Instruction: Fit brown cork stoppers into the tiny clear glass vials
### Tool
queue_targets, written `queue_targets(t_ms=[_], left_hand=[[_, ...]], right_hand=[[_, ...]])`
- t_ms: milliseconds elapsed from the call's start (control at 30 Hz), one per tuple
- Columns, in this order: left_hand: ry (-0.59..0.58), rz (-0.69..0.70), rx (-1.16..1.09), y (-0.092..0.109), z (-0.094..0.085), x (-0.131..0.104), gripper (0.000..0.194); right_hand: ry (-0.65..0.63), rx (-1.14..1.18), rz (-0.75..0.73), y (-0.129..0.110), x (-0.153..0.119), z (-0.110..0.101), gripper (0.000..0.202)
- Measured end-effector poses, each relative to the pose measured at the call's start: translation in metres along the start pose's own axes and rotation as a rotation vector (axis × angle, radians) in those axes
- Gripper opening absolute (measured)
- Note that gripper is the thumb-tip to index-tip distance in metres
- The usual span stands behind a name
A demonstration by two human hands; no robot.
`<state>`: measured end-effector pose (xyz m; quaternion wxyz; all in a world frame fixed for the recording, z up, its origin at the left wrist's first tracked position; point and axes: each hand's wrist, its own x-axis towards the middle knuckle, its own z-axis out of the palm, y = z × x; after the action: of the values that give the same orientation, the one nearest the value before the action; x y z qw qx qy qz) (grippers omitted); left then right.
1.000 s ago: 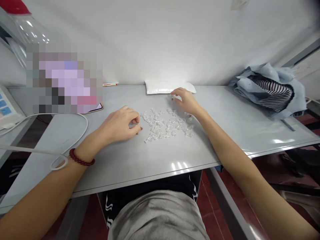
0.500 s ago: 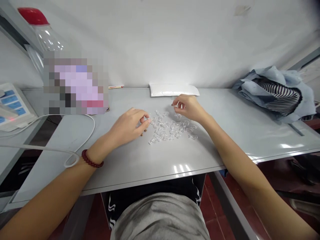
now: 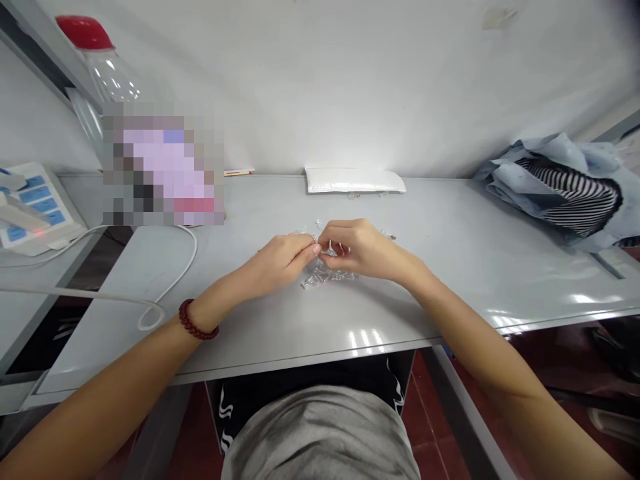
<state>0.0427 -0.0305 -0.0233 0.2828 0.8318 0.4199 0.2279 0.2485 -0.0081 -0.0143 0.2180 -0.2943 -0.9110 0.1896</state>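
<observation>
Several small clear glass-like pieces (image 3: pixel 327 275) lie in a loose pile on the grey table (image 3: pixel 300 327). Above the pile, my left hand (image 3: pixel 283 263) is closed in a pinch, thumb against fingers. My right hand (image 3: pixel 363 248) meets it from the right with curled fingers, and the fingertips of both hands touch or nearly touch. Whatever is pinched between them is too small and too hidden to name. Part of the pile is covered by my right hand. A dark red beaded bracelet (image 3: pixel 196 321) is round my left wrist.
A white packet (image 3: pixel 355 180) lies against the wall, with small pieces by its front edge. At the left are a power strip (image 3: pixel 37 210), a white cable (image 3: pixel 193 257), a red-capped bottle (image 3: pixel 113 77) and a blurred-out item (image 3: pixel 170 167). Bluish cloth (image 3: pixel 565 187) lies right.
My right hand has come from near the white packet down and left to meet my left hand over the pile. My left hand has moved slightly right. The view has shifted a little.
</observation>
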Motion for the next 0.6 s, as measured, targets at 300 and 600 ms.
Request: queue_targets(t_ms=[300, 600], left_hand=[[-0.123, -0.106, 0.171, -0.018, -0.023, -0.001, 0.023], [-0.135, -0.133, 0.245, -0.027, -0.025, -0.001, 0.014]], right_hand=[[-0.093, 0.029, 0.303, 0.039, -0.005, -0.032, 0.020], [0.030, -0.224, 0.392, 0.123, 0.030, -0.032, 0.027]])
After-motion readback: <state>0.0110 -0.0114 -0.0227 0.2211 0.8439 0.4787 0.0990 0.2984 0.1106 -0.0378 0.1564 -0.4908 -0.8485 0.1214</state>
